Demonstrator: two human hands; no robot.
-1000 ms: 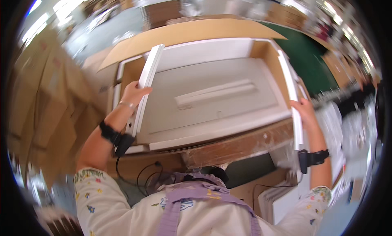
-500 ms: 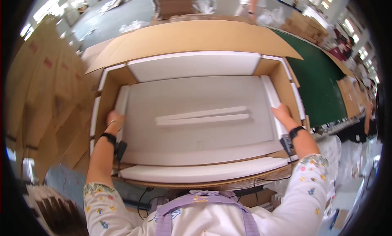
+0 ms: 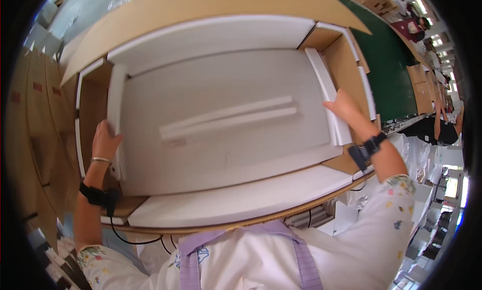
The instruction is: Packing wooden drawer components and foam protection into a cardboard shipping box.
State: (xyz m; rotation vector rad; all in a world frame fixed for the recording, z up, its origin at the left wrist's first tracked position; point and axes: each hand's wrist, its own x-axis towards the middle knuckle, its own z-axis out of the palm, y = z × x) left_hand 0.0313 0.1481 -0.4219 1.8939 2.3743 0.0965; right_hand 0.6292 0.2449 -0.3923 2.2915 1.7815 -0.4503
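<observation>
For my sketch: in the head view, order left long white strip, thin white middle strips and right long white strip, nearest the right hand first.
1. Right long white strip: at right hand.
2. Thin white middle strips: centre.
3. Left long white strip: opposite end.

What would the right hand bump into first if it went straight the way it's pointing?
Probably the white strip that the right hand touches; beyond that, perhaps the grey panel, but depth is unclear.

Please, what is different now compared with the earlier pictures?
The left white strip and right white strip, first held raised over the carton, have gone down inside it, along its ends. The left hand and right hand stay on them. Two pale strips still lie on the grey panel.
</observation>
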